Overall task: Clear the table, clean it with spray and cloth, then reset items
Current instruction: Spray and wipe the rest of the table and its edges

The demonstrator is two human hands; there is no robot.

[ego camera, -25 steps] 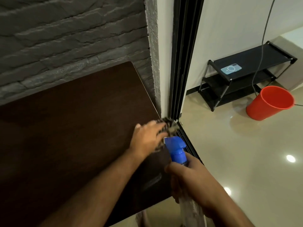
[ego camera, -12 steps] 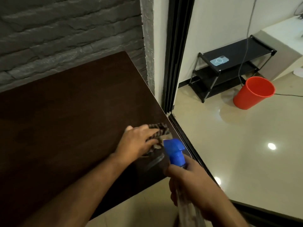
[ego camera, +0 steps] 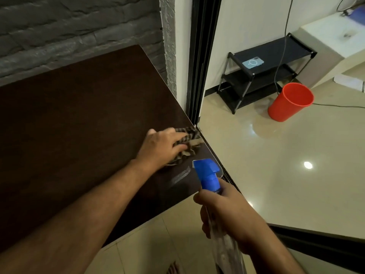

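Nearest me, my right hand (ego camera: 227,212) is wrapped round the neck of the spray bottle (ego camera: 209,176), fingers curled about it; its blue nozzle points up and away, over the near right corner of the table (ego camera: 79,125), and the clear body runs down under my wrist toward the bottom edge of the view, too blurred to say more; below it lies pale floor tile, and a bare foot (ego camera: 173,268) just shows at the bottom edge. A little further out my left hand (ego camera: 164,147) lies on the cloth (ego camera: 187,141), a striped, crumpled rag, fingers stretched forward over it and pressing it flat to the dark tabletop, right at the table's right edge; a faint wet streak (ego camera: 180,176) shines on the wood between the cloth and the nozzle. The rest of the tabletop runs back bare and brown to the grey brick wall (ego camera: 79,36). Beyond the table's edge, past a black door frame (ego camera: 199,56), a glossy floor (ego camera: 276,175); on it an orange bucket (ego camera: 290,101) stands tilted beside a black rack (ego camera: 266,76); a phone (ego camera: 253,62) lies on the rack's top shelf; a cable (ego camera: 284,36) hangs down the white wall to it.
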